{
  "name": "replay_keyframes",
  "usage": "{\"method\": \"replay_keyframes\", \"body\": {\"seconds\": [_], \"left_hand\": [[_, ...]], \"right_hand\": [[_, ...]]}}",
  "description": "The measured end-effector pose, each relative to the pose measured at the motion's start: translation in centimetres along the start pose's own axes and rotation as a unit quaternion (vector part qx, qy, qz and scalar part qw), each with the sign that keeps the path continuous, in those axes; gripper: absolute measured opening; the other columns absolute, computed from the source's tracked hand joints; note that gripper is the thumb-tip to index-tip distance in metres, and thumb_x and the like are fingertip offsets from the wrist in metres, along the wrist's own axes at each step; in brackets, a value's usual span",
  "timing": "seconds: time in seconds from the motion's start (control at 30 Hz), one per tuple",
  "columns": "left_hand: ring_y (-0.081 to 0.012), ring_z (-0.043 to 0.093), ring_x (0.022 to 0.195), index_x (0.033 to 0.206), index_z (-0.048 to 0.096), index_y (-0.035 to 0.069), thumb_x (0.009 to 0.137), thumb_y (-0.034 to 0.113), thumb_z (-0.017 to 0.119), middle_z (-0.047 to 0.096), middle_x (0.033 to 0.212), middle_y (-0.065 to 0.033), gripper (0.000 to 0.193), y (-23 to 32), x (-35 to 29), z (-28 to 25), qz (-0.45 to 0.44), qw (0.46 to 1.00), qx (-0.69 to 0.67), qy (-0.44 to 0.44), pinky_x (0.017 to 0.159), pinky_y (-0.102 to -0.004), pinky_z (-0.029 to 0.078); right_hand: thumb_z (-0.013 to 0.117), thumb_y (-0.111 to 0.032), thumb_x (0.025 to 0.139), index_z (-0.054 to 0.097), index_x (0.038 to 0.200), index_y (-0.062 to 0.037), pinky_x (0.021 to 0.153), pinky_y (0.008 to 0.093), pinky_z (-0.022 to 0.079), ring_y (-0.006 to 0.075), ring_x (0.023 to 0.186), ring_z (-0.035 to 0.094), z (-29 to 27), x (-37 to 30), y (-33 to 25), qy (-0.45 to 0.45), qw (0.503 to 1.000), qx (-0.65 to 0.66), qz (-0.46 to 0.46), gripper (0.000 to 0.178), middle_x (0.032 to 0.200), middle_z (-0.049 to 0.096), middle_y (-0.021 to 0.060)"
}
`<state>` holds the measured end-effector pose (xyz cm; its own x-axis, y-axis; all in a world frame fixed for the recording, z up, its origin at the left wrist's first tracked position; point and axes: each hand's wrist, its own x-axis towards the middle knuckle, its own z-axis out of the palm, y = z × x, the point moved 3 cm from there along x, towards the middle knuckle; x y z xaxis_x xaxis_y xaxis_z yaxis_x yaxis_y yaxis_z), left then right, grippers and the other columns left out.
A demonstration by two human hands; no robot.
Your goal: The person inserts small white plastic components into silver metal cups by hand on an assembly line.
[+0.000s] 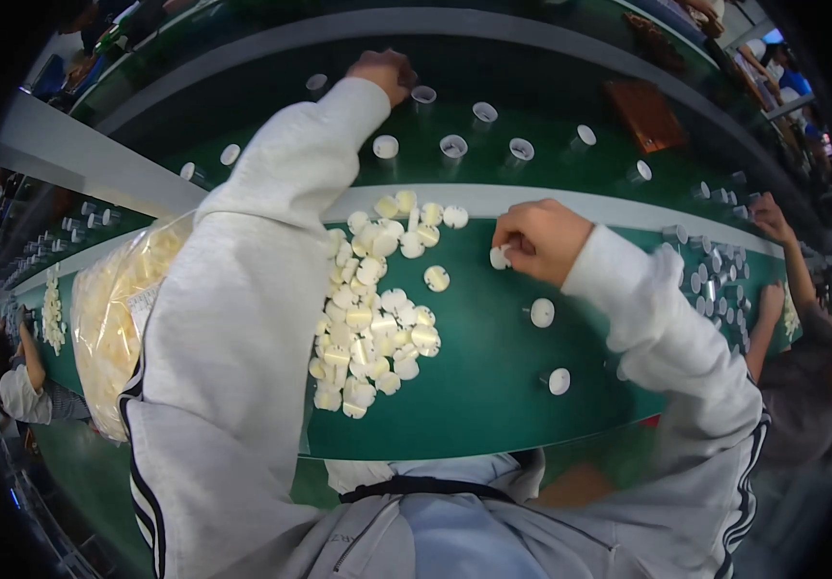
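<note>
My left hand (383, 73) reaches far forward over the dark green conveyor belt, beside a small clear cup (422, 95). Its fingers are curled, and whatever they may hold is hidden. Over the near edge of the green work table (478, 386), my right hand (543, 239) pinches a small white round piece (500, 258) between thumb and fingers. To the left of that hand spreads a pile of cream-white discs (377, 323). Two white-topped cups, a nearer one (559, 381) and a farther one (542, 313), lie tipped on the table.
Several clear cups, including an upright one (453, 148), stand along the belt with a brown slab (645, 114). A clear plastic bag of discs (122, 318) rests left of my sleeve. At right, another person's hand (773, 220) is by a group of cups (718, 280).
</note>
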<state>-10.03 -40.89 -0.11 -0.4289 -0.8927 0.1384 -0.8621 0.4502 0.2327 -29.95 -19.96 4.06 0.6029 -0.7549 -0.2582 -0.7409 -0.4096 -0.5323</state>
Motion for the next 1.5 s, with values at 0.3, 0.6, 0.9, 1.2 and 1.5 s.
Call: {"method": "replay_keyframes", "body": {"seconds": [0.3,0.6,0.9,1.2,1.5], "left_hand": [[-0.0235,0.064,0.102,0.114,0.063,0.003,0.087,0.015,0.068,0.067,0.112,-0.0119,0.030,8.4,-15.6,-17.3,0.121,0.974,-0.163,0.096,0.089,-0.0319,0.049],[-0.0312,0.064,0.094,0.094,0.066,-0.002,0.073,-0.011,0.065,0.066,0.103,-0.0157,0.024,12.4,-34.2,-16.5,-0.030,0.951,-0.300,0.070,0.080,-0.0380,0.052],[-0.0288,0.064,0.077,0.098,0.062,0.000,0.078,-0.012,0.058,0.068,0.080,-0.0098,0.024,8.5,-36.7,-5.2,-0.118,0.907,-0.300,0.270,0.068,-0.0333,0.051],[-0.0248,0.061,0.068,0.105,0.061,0.004,0.073,-0.007,0.058,0.067,0.070,-0.0028,0.034,6.4,-38.3,-3.3,-0.067,0.898,-0.326,0.288,0.059,-0.0330,0.049],[-0.0224,0.061,0.064,0.106,0.062,0.001,0.073,-0.008,0.058,0.067,0.068,-0.0022,0.035,5.7,-38.0,-3.2,-0.046,0.888,-0.359,0.283,0.056,-0.0303,0.049]], "right_hand": [[0.074,-0.008,0.077,0.059,0.083,0.0004,0.068,0.0406,0.051,0.0343,0.074,0.063,1.1,1.0,0.6,0.091,0.990,-0.082,0.076,0.018,0.080,0.062,0.0170],[0.074,-0.004,0.073,0.061,0.085,-0.0009,0.070,0.0417,0.050,0.0362,0.080,0.061,2.9,-0.2,-1.3,0.103,0.986,-0.103,0.079,0.018,0.086,0.059,0.0172],[0.071,0.003,0.070,0.063,0.085,-0.0012,0.069,0.0339,0.052,0.0272,0.077,0.064,-2.0,2.7,-3.8,0.233,0.972,-0.023,0.012,0.017,0.086,0.061,0.0119],[0.074,0.001,0.073,0.065,0.086,0.0009,0.069,0.0314,0.053,0.0227,0.078,0.066,-1.6,11.3,-3.0,0.256,0.963,-0.066,0.056,0.016,0.087,0.063,0.0109],[0.077,0.000,0.072,0.068,0.087,0.0007,0.071,0.0306,0.055,0.0268,0.076,0.066,-0.6,12.6,-3.0,0.251,0.964,-0.091,0.008,0.017,0.085,0.061,0.0127]]}}
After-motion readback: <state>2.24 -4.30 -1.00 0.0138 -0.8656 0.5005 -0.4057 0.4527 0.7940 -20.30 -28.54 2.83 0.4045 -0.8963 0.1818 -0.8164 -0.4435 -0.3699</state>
